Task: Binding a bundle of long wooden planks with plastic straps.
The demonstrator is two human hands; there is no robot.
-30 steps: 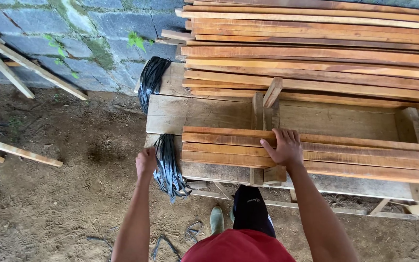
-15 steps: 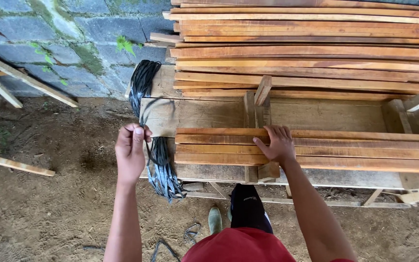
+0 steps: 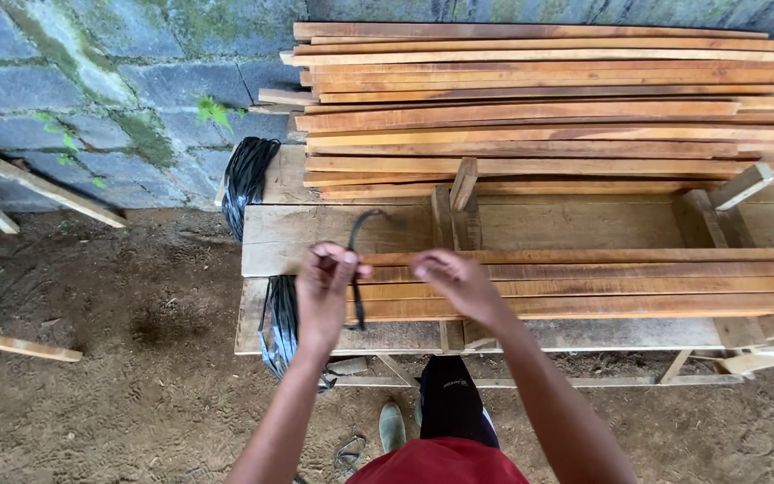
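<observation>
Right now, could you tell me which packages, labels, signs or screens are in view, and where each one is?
None: no package, label, sign or screen shows.
Only the wooden slats, the black straps, the workbench and the block wall are in view.

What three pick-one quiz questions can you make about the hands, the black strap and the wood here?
1. Where does the bundle of black straps hang?
A. over the bench's left end
B. on the wall
C. on the far plank stack

2. What colour is the strap in the left hand?
A. white
B. black
C. green

3. What is the right hand doing?
A. gripping a hammer
B. lying flat on the dirt
C. hovering over the near slats, fingers bent

Answers: 1 A, it drapes off the bench edge; 2 B, the strand is dark; 3 C, no tool shows.
</observation>
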